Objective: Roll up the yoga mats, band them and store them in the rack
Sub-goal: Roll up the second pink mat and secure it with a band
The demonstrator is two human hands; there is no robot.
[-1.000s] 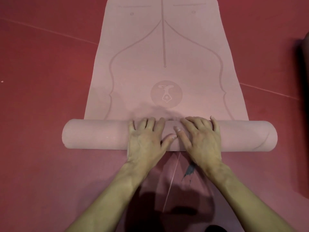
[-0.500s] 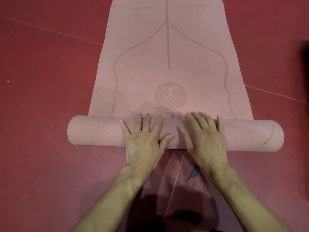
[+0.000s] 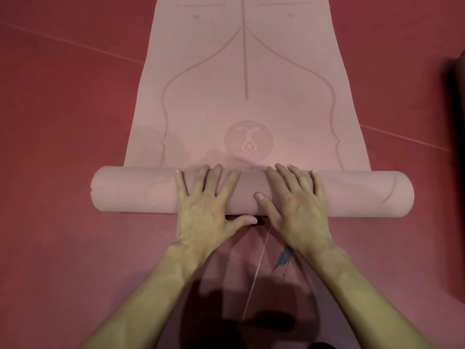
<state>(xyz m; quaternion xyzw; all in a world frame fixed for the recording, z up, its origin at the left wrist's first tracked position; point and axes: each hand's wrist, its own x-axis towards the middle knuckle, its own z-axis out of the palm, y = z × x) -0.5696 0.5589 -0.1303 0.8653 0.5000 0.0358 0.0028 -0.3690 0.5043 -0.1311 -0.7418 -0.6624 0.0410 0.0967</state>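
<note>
On the red floor (image 3: 55, 127), wide bare stretches are seen to the left and right of the pink yoga mat (image 3: 246, 71). A dark object (image 3: 456, 172) is cut off at the right border of the view, and what it is cannot be told. The mat is partly rolled: a thick roll (image 3: 364, 193) lies crosswise at its near end, with both roll ends jutting slightly past the side edges of the flat part. The flat part is printed with curved guide lines, a centre line and a round emblem (image 3: 248, 141) (just beyond the roll). The left hand (image 3: 203, 207) and the right hand (image 3: 298, 207) are laid side by side on the roll's middle, palms down, fingers straight and spread apart. The left thumb is held at the roll's near edge; the right thumb is rested on the roll. The mat's far end is cut off at the top, and a grey mark (image 3: 283, 258) on the floor is too smeared to be made out.
</note>
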